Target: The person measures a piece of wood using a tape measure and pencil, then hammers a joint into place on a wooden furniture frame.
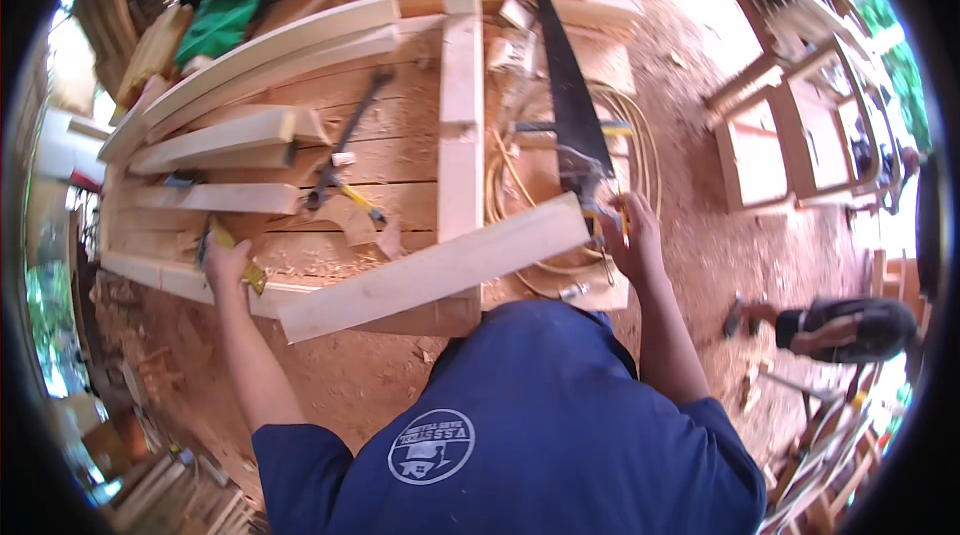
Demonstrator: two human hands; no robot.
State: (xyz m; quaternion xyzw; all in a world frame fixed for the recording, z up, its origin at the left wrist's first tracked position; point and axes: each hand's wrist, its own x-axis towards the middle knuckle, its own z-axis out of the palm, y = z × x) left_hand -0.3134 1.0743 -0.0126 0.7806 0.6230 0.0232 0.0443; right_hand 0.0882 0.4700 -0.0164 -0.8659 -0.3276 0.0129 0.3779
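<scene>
My left hand (228,260) is closed on a long yellow-and-dark tool (251,275), too small to identify, at the bench's (150,270) near left edge. My right hand (630,240) pinches a thin yellow pencil-like stick (625,220) beside the right end of a pale board (430,270), which lies slanted across the front of the bench. A black handsaw (570,75) lies just beyond that hand, its handle partly hidden, over a coiled yellow hose (645,145).
Pale boards (220,147) and dark tools with a yellow handle (360,205) lie left of an upright beam (460,155). Green cloth (215,25) sits behind. Wooden frames (760,145) stand on the right. Another person (840,330) is at lower right. Timber scraps (820,475) lie around.
</scene>
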